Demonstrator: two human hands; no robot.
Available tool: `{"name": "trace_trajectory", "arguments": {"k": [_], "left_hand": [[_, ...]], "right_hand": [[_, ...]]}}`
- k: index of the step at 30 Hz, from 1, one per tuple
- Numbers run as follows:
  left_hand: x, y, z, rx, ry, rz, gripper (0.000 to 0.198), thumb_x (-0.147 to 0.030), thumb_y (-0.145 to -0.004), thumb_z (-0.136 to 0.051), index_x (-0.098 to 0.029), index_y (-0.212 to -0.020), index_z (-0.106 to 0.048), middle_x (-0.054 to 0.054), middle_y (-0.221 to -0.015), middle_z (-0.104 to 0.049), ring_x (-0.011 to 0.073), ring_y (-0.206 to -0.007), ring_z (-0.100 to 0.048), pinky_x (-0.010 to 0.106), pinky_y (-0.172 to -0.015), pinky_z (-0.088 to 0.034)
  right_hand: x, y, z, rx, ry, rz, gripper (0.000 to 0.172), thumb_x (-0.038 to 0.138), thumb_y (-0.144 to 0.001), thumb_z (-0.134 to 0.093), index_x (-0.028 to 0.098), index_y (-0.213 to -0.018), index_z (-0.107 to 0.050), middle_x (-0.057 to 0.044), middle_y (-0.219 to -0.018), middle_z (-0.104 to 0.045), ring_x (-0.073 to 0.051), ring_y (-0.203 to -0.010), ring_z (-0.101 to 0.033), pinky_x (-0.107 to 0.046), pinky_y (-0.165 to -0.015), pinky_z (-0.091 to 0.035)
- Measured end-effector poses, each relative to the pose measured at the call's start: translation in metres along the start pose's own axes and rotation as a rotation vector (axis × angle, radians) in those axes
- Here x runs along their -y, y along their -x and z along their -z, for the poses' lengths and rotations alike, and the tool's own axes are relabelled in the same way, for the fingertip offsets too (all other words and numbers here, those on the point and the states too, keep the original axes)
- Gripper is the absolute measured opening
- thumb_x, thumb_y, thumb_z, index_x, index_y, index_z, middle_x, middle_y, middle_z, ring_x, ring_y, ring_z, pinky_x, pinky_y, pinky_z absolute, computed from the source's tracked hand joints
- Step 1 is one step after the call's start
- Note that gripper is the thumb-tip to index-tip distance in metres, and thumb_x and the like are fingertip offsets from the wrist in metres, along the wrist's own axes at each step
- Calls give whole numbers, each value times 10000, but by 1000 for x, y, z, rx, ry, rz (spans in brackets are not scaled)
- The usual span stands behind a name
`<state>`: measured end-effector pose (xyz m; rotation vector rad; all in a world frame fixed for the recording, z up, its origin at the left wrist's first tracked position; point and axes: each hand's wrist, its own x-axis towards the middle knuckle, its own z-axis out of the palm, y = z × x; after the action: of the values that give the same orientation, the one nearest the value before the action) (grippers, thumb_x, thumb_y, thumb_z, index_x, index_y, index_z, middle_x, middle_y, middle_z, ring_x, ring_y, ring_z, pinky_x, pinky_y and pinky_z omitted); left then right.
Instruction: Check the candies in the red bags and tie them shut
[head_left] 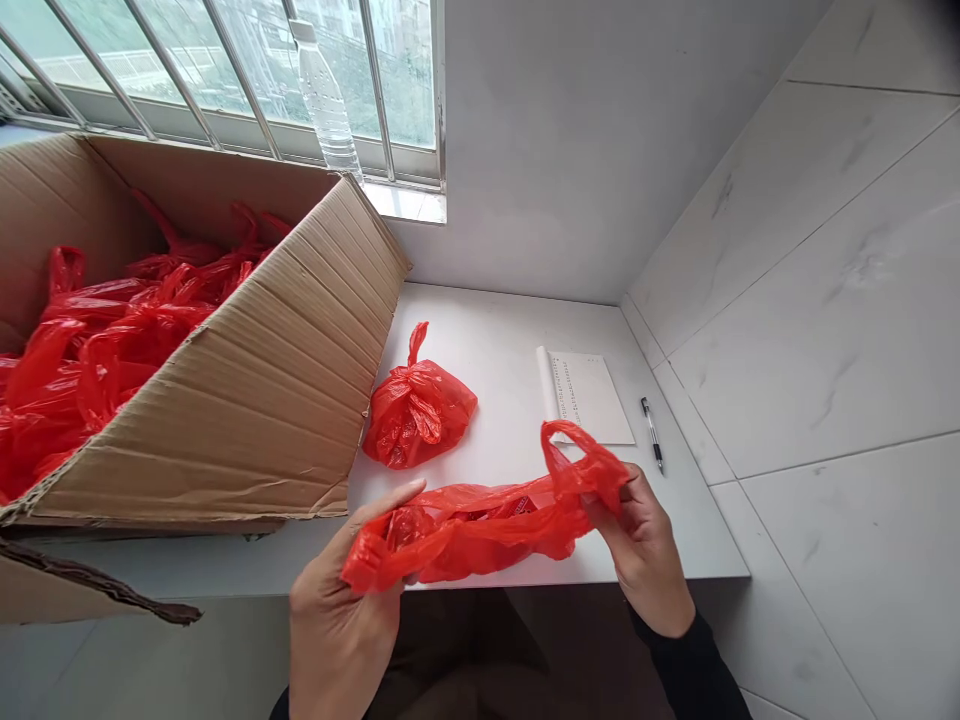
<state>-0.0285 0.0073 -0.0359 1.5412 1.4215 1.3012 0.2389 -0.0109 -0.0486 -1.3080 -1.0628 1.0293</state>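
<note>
A red plastic bag is stretched sideways between both hands, just above the near edge of the white table. My left hand grips the bag's bottom end, with the thumb over it. My right hand pinches the other end by its handles, and one handle loop stands up above the fingers. A second red bag, tied into a knotted bundle, lies on the table beyond them, next to the box.
A large open cardboard box full of red bags stands on the left. A printed paper sheet and a pen lie at the right. A clear plastic bottle stands on the barred window sill. Tiled wall on the right.
</note>
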Motion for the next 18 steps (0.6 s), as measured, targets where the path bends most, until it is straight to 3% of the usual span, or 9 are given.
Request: {"name": "trace_trajectory", "arguments": {"k": [4, 8, 12, 16, 18], "left_hand": [[-23, 8, -5, 114, 46, 87, 191, -386, -895, -644, -268, -1043, -672, 23, -1027, -682, 202, -944, -660, 253, -792, -517], [-42, 11, -11, 31, -13, 267, 309, -470, -802, -718, -286, -998, -566, -19, -983, -620, 188, -915, -623, 247, -756, -470], [-37, 4, -4, -65, 77, 291, 276, -444, -801, -748, -255, -896, -570, -15, -937, -596, 163, -881, -597, 225, -763, -472], [-25, -3, 4, -62, 394, 451, 482, -435, -705, -820, -269, -1106, -612, 18, -1010, -670, 206, -848, -674, 269, -729, -572], [-23, -3, 5, -26, 431, 515, 542, -443, -690, -824, -274, -1156, -605, 22, -989, -684, 211, -784, -685, 272, -662, -581]], "right_hand": [[-1, 6, -2, 105, -12, -34, 256, 342, -970, -621, 303, -1208, -535, -23, -1076, -611, -174, -926, -624, -278, -779, -521], [-1, 10, -1, 130, 9, -37, 256, 315, -970, -608, 315, -1215, -533, -27, -1145, -564, -177, -1005, -607, -285, -845, -521], [4, 13, 1, 127, 15, -4, 237, 332, -983, -582, 311, -1214, -537, -34, -1145, -572, -174, -986, -613, -270, -819, -526], [5, 13, 2, 111, 11, 7, 206, 360, -996, -566, 307, -1194, -550, -28, -1128, -586, -159, -933, -616, -257, -788, -524], [4, 13, 2, 97, 21, 0, 205, 371, -998, -569, 302, -1191, -555, -30, -1137, -598, -163, -952, -615, -263, -804, -521]]}}
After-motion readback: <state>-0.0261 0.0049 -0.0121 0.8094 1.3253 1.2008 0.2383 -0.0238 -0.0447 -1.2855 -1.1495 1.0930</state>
